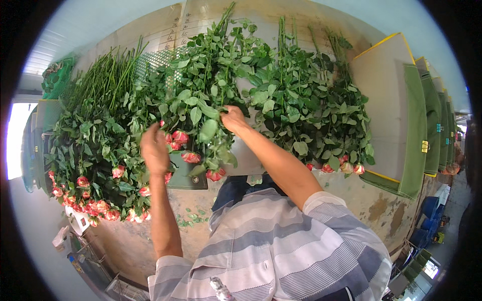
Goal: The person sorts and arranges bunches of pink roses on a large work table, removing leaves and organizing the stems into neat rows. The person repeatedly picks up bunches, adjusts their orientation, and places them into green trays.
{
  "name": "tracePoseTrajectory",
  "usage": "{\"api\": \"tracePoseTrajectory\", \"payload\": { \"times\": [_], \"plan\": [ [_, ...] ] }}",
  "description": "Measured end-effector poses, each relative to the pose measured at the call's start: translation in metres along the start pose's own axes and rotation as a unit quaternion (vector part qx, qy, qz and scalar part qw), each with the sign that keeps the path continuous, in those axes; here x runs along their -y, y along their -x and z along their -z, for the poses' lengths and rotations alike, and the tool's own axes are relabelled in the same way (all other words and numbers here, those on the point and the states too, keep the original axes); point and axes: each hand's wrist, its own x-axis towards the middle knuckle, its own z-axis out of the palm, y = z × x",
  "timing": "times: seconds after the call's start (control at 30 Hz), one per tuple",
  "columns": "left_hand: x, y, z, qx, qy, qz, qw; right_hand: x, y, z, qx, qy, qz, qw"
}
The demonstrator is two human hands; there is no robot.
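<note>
My right hand [234, 119] has its fingertips pinched on a leafy rose stem [223, 98] in the middle pile; leaves partly hide the grip. Motion blurs my left hand [154, 148], raised at the right side of the left pile of roses [101, 143]. Its fingers point away from me, and whether they hold anything is unclear. Right beside it are pink-and-cream rose heads [180, 137]. Another rose head [215, 174] hangs at the near table edge, below my right hand. Stem ends point to the far side, and blooms face me.
More leafy roses [297, 101] lie on the right of the table. The back board [177, 34] bears number marks and lines. Grey-and-green panels with yellow edging and clips [384, 105] stand at the right. Green netting [58, 77] is at the far left. Fallen leaves [194, 218] dot the floor.
</note>
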Motion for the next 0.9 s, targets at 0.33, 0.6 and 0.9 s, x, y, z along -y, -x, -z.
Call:
{"api": "tracePoseTrajectory", "payload": {
  "times": [0.33,0.6,0.9],
  "plan": [
    [-0.1,0.084,-0.143,0.271,0.173,-0.002,0.947,-0.062,0.022,0.058,-0.064,0.061,-0.102,0.991],
    [-0.102,0.099,-0.192,0.322,0.105,0.035,0.94,-0.062,0.027,0.059,-0.108,0.058,-0.047,0.991],
    [-0.132,0.097,-0.18,0.299,0.215,0.105,0.924,-0.061,0.034,0.07,-0.103,0.059,-0.036,0.992]
  ]
}}
